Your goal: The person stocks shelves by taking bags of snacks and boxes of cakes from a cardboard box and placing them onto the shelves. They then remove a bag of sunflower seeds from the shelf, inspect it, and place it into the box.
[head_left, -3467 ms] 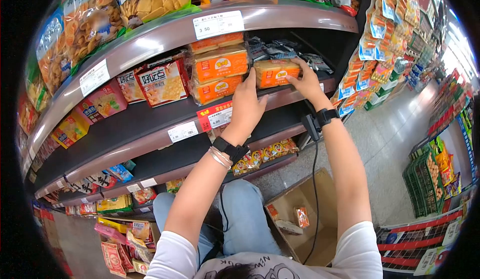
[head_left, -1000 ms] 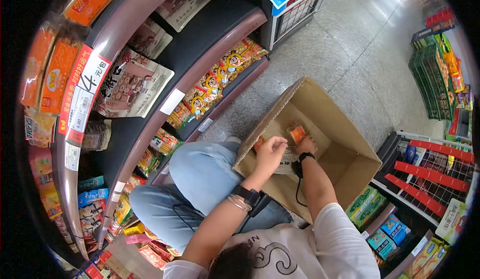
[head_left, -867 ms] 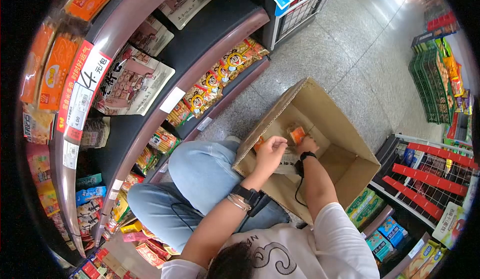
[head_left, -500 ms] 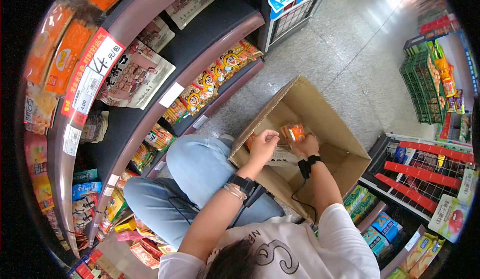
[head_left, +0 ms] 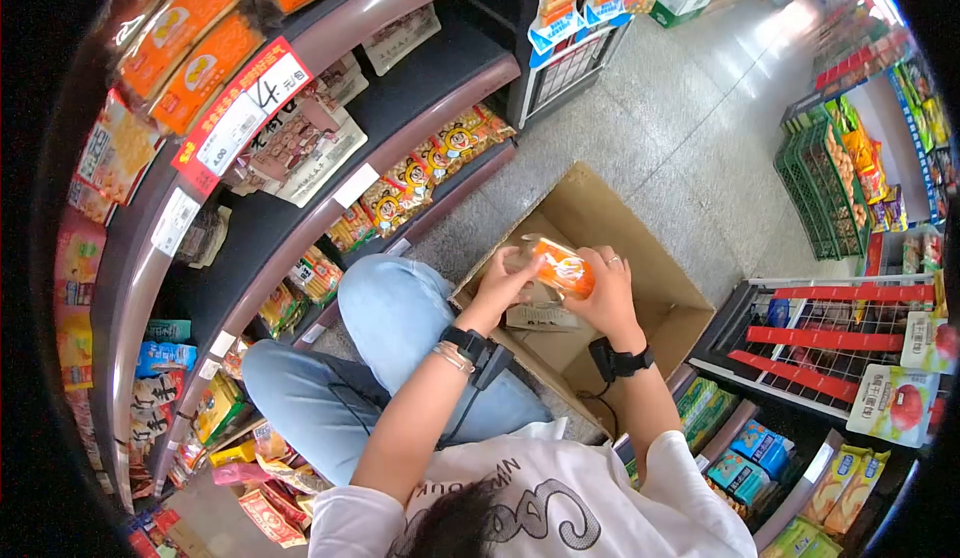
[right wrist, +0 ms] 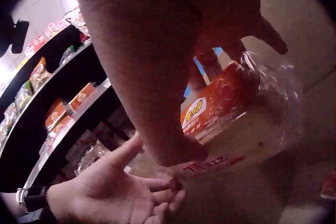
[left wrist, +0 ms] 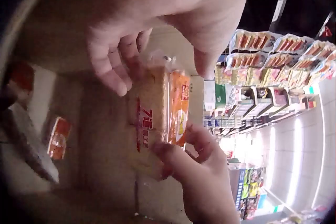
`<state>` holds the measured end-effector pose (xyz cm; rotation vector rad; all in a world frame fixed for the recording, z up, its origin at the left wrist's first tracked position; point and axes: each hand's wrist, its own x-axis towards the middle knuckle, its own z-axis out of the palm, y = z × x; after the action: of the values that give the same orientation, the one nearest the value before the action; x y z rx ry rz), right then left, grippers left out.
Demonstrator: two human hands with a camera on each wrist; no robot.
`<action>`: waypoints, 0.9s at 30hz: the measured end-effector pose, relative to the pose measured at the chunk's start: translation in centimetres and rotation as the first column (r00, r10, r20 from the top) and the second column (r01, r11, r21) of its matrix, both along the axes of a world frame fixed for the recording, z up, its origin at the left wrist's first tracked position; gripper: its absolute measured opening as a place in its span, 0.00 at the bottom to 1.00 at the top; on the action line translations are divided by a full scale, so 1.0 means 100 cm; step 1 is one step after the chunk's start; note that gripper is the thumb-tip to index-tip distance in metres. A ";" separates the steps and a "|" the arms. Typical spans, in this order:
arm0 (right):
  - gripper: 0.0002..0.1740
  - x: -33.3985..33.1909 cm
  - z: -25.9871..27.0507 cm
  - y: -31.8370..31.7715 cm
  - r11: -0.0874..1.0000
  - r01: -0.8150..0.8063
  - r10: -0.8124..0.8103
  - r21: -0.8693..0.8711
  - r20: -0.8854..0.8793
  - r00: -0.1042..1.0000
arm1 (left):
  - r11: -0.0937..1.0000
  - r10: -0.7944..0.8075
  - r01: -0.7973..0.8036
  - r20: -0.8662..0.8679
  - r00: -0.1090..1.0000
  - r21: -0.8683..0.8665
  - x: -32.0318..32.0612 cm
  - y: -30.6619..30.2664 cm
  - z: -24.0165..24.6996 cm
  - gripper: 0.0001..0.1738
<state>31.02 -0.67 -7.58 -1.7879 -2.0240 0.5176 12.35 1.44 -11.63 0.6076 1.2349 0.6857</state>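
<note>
Over the open cardboard box (head_left: 668, 293), my right hand (head_left: 608, 298) grips an orange-labelled snack pack (head_left: 565, 269) in clear wrap. Its thumb and fingers curl round one end of the pack, as the left wrist view shows. My left hand (head_left: 505, 283) is at the opposite end, fingers loosely bent beside the wrapper. In the right wrist view the left palm (right wrist: 113, 195) faces up with its fingers spread below the pack. Inside the box lies another small orange pack (left wrist: 59, 138), next to a pale flat package (left wrist: 29, 140).
A curved store shelf (head_left: 430, 108) with bagged snacks and price tags runs along the left. A second box of mixed snacks (head_left: 275, 498) sits by my left leg. A wire rack with red strips (head_left: 810, 338) and a green crate (head_left: 820, 193) stand at right.
Both hands have gone from the shelf to the box. In the last half second the right hand has raised the pack, and the left hand has come to its other end.
</note>
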 end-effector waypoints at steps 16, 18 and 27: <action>0.35 -0.006 0.030 -0.013 0.984 -0.035 0.056 0.175 -0.113 0.992 | 0.989 -0.111 0.078 0.276 0.955 0.126 -0.017 0.008 0.005 0.28; 0.35 -0.001 0.027 -0.017 0.991 0.043 -0.012 0.126 -0.240 0.971 | 0.986 -0.092 0.049 0.272 0.958 0.162 -0.015 0.006 0.004 0.28; 0.26 0.018 0.021 -0.016 0.874 -0.035 -0.451 -0.486 -0.834 0.319 | 0.984 -0.019 -0.056 0.414 0.910 0.170 -0.023 0.005 0.019 0.29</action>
<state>32.81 -2.23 -5.49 -1.3148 -0.8176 1.5708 10.06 1.93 -9.70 0.5608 0.7880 0.8970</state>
